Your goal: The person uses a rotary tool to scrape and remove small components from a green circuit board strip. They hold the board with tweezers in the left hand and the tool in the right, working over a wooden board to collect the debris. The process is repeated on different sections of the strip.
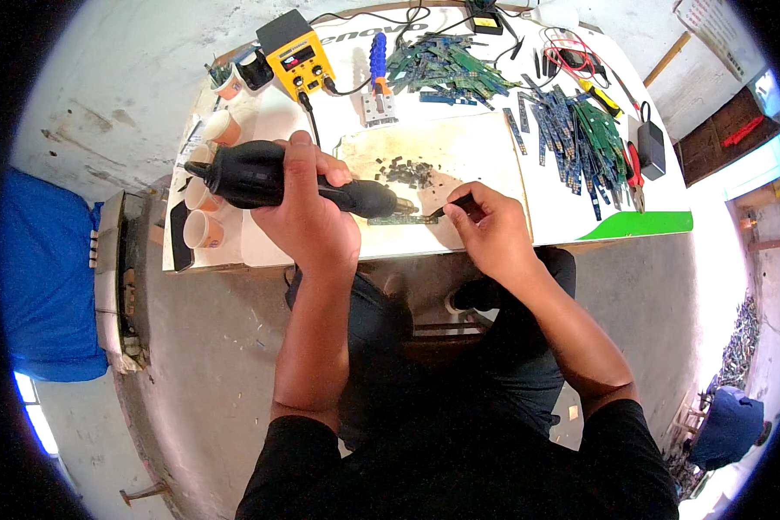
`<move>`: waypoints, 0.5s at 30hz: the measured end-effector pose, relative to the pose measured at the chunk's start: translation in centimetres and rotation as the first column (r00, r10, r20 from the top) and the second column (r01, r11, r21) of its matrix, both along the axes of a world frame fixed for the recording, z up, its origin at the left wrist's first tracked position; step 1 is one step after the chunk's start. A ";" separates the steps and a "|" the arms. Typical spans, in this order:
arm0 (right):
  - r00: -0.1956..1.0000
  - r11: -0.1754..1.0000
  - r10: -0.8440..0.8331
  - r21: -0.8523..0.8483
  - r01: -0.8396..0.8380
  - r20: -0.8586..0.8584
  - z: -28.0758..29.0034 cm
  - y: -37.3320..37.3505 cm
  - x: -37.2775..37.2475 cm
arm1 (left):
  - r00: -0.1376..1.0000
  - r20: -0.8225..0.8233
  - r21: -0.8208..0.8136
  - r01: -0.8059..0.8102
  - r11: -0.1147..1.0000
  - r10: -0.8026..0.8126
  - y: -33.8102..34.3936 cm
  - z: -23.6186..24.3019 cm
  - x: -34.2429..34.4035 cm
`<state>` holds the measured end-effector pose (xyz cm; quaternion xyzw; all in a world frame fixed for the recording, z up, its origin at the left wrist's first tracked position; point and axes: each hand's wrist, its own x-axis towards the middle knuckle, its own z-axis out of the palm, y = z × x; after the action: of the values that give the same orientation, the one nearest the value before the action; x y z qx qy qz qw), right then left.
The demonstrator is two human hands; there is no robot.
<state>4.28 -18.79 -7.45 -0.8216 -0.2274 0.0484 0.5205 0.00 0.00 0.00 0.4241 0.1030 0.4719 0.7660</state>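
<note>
My left hand (312, 208) grips a black hot-air gun (247, 173), its metal nozzle angled down at a narrow circuit board strip (390, 220) on a cream work mat (485, 152). My right hand (494, 225) pinches black tweezers (451, 206) just right of the nozzle, their tip close to the strip; whether they touch it I cannot tell. A scattered pile of small black chips (412, 169) lies on the mat behind the strip.
Paper cups (202, 230) line the table's left side. A yellow control station (293, 61) sits back left. Piles of board strips (581, 139) cover the back and right, beside pliers (634, 173) and a black adapter (652, 149). A person (724, 425) is at lower right.
</note>
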 end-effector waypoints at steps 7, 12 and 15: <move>0.991 0.998 0.061 -0.003 -0.061 0.118 0.0 -1.1 -1.1 | 1.000 -0.004 -0.016 -0.012 1.000 0.012 0.3 0.3 0.0; 0.991 0.996 0.082 0.014 -0.084 0.105 0.3 -2.0 -1.4 | 0.999 -0.028 -0.010 -0.031 0.999 0.031 0.1 0.4 0.1; 0.987 0.994 0.102 0.037 -0.107 0.123 -0.4 -2.3 -0.6 | 0.999 -0.019 -0.034 -0.029 0.999 0.028 0.0 0.4 0.1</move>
<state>3.64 -21.07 -7.88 -0.7985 -0.3021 0.0209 0.5203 0.14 0.03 0.39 0.4136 0.1243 0.4771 0.7654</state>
